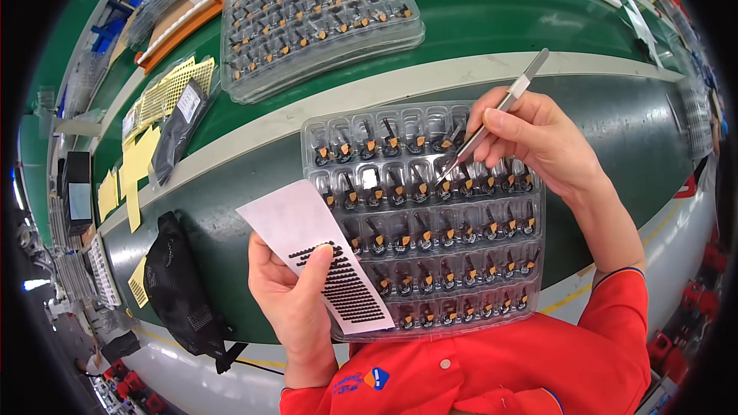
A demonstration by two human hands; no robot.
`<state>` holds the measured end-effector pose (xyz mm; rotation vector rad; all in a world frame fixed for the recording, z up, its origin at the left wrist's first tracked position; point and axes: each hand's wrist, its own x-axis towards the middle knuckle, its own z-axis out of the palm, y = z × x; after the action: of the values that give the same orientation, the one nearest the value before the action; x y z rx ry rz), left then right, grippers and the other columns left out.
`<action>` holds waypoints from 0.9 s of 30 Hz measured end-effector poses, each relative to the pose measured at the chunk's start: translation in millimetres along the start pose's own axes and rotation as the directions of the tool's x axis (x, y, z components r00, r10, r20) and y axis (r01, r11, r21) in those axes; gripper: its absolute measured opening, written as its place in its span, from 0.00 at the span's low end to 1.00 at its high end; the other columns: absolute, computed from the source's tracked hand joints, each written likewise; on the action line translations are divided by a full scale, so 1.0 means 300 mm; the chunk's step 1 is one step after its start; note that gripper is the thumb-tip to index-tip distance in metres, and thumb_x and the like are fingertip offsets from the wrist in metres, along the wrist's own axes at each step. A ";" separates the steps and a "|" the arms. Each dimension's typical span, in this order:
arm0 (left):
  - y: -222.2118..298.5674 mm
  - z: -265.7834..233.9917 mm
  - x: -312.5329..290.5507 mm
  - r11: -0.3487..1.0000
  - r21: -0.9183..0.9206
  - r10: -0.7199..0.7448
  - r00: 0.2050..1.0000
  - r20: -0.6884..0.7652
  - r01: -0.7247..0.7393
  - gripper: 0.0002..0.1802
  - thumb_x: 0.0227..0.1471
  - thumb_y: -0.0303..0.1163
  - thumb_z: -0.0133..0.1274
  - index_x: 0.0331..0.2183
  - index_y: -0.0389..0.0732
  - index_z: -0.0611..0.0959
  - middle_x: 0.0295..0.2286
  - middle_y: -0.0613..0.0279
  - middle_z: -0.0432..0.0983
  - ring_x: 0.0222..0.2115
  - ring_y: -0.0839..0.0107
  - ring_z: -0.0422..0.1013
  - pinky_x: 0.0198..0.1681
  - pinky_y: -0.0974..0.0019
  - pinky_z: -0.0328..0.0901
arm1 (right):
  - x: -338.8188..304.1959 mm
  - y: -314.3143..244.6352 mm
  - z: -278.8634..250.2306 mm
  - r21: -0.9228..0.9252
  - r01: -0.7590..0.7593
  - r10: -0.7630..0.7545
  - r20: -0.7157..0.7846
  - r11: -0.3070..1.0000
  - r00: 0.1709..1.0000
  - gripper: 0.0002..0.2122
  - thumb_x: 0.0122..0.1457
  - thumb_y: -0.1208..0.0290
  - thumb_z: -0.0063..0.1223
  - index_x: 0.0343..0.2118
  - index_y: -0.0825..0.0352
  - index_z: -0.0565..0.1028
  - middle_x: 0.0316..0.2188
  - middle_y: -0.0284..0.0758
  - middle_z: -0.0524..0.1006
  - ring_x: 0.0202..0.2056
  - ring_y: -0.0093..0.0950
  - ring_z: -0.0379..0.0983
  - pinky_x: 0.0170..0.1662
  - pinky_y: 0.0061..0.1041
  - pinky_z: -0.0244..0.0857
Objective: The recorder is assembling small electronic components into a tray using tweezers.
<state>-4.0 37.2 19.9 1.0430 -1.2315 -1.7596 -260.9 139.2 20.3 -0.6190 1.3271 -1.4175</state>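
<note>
The small black part with the orange tab [444, 184] sits in a second-row pocket of the clear blister tray [430, 219], right under your tweezers' [492, 119] tips. The tweezers slant from upper right down to lower left. Your right hand [538, 142] has its fingers pressed on the tweezers; your left hand [296, 300], farther off, pinches a white sheet of black strips [319, 257]. The tray rests on the dark green surface [223, 184], with another full tray [319, 19] beyond and a black mesh bag [181, 292] to your left.
</note>
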 end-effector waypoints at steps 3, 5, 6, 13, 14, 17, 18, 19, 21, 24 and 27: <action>-0.012 -0.003 0.004 0.999 0.034 0.019 1.000 -0.019 -0.019 0.25 0.41 0.13 0.52 0.44 0.30 0.67 0.36 0.56 0.73 0.35 0.73 0.72 0.42 0.72 0.65 | 0.005 -0.009 0.008 0.001 -0.047 0.047 -0.001 0.999 0.999 0.08 0.56 0.70 0.50 0.31 0.70 0.71 0.28 0.37 0.76 0.26 0.18 0.73 0.26 0.12 0.65; -0.009 0.000 0.004 0.999 0.030 0.015 0.999 -0.030 -0.015 0.25 0.41 0.13 0.52 0.45 0.30 0.67 0.36 0.56 0.73 0.35 0.73 0.72 0.42 0.72 0.65 | 0.010 -0.007 0.008 -0.030 -0.025 0.025 -0.013 0.999 1.000 0.07 0.56 0.70 0.50 0.31 0.70 0.70 0.28 0.38 0.76 0.25 0.18 0.74 0.25 0.12 0.65; -0.007 0.002 0.004 1.000 0.024 0.012 0.999 -0.040 -0.011 0.25 0.41 0.13 0.52 0.45 0.30 0.67 0.36 0.55 0.73 0.35 0.73 0.72 0.42 0.72 0.65 | 0.013 -0.005 0.008 -0.061 -0.002 0.001 -0.024 0.998 1.000 0.07 0.56 0.70 0.51 0.31 0.70 0.70 0.27 0.38 0.76 0.24 0.19 0.74 0.24 0.12 0.65; -0.016 -0.005 0.022 1.000 -0.001 0.017 0.998 -0.061 -0.017 0.26 0.41 0.13 0.51 0.46 0.30 0.66 0.36 0.55 0.72 0.33 0.72 0.72 0.38 0.71 0.67 | 0.036 0.002 0.005 -0.115 0.010 -0.016 -0.047 0.993 0.999 0.06 0.54 0.73 0.52 0.30 0.70 0.70 0.27 0.41 0.77 0.21 0.19 0.73 0.19 0.12 0.62; -0.017 -0.004 0.026 1.000 -0.016 0.021 0.998 -0.056 -0.022 0.26 0.41 0.13 0.50 0.46 0.30 0.65 0.35 0.55 0.72 0.33 0.72 0.72 0.37 0.71 0.68 | 0.037 0.000 0.008 -0.125 0.007 -0.013 -0.050 0.992 0.999 0.06 0.54 0.73 0.52 0.30 0.70 0.70 0.27 0.42 0.77 0.21 0.19 0.73 0.18 0.12 0.62; -0.025 -0.006 0.036 0.998 -0.045 0.031 0.998 -0.063 -0.034 0.26 0.41 0.13 0.50 0.46 0.30 0.65 0.35 0.55 0.72 0.31 0.72 0.73 0.35 0.71 0.69 | 0.040 -0.002 0.017 -0.144 -0.003 -0.004 -0.052 0.990 0.999 0.06 0.54 0.74 0.52 0.30 0.71 0.70 0.26 0.42 0.77 0.20 0.19 0.73 0.17 0.12 0.61; -0.029 -0.008 0.039 0.997 -0.059 0.039 0.997 -0.069 -0.043 0.26 0.41 0.13 0.50 0.46 0.30 0.65 0.35 0.55 0.72 0.31 0.72 0.73 0.34 0.70 0.70 | 0.040 -0.002 0.020 -0.151 -0.005 -0.004 -0.056 0.989 0.998 0.06 0.54 0.74 0.52 0.30 0.71 0.70 0.26 0.43 0.77 0.19 0.19 0.73 0.17 0.12 0.61; -0.032 -0.010 0.040 0.996 -0.073 0.047 0.996 -0.074 -0.053 0.26 0.41 0.13 0.50 0.46 0.30 0.65 0.34 0.54 0.72 0.30 0.72 0.73 0.33 0.70 0.70 | 0.040 -0.001 0.023 -0.158 -0.006 -0.004 -0.061 0.987 0.998 0.05 0.53 0.75 0.52 0.30 0.71 0.70 0.26 0.43 0.77 0.19 0.19 0.73 0.17 0.11 0.60; -0.034 -0.017 0.041 0.996 -0.075 0.045 0.996 -0.075 -0.051 0.25 0.41 0.13 0.50 0.45 0.30 0.65 0.34 0.54 0.72 0.30 0.72 0.73 0.33 0.70 0.70 | 0.040 0.004 0.030 -0.163 -0.007 -0.002 -0.059 0.987 0.998 0.05 0.53 0.75 0.52 0.30 0.71 0.70 0.26 0.43 0.77 0.19 0.19 0.73 0.16 0.11 0.60; -0.035 -0.021 0.052 0.995 -0.083 0.047 0.997 -0.062 -0.052 0.25 0.41 0.13 0.50 0.44 0.30 0.66 0.34 0.54 0.72 0.29 0.72 0.73 0.33 0.70 0.70 | 0.043 0.006 0.035 -0.174 0.000 -0.012 -0.067 0.985 0.998 0.05 0.53 0.76 0.51 0.30 0.72 0.70 0.26 0.42 0.77 0.18 0.19 0.72 0.16 0.11 0.60; -0.033 -0.020 0.059 0.998 -0.055 0.025 0.999 -0.048 -0.027 0.24 0.40 0.13 0.50 0.44 0.30 0.66 0.33 0.55 0.73 0.29 0.72 0.73 0.32 0.70 0.70 | 0.046 0.005 0.044 -0.194 -0.020 0.006 -0.076 0.981 0.997 0.05 0.53 0.77 0.51 0.31 0.73 0.70 0.26 0.42 0.77 0.18 0.19 0.72 0.15 0.11 0.59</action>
<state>-6.6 22.0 5.7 1.0264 -1.1552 -1.7297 -253.2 121.9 18.4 -0.6904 1.5396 -1.3203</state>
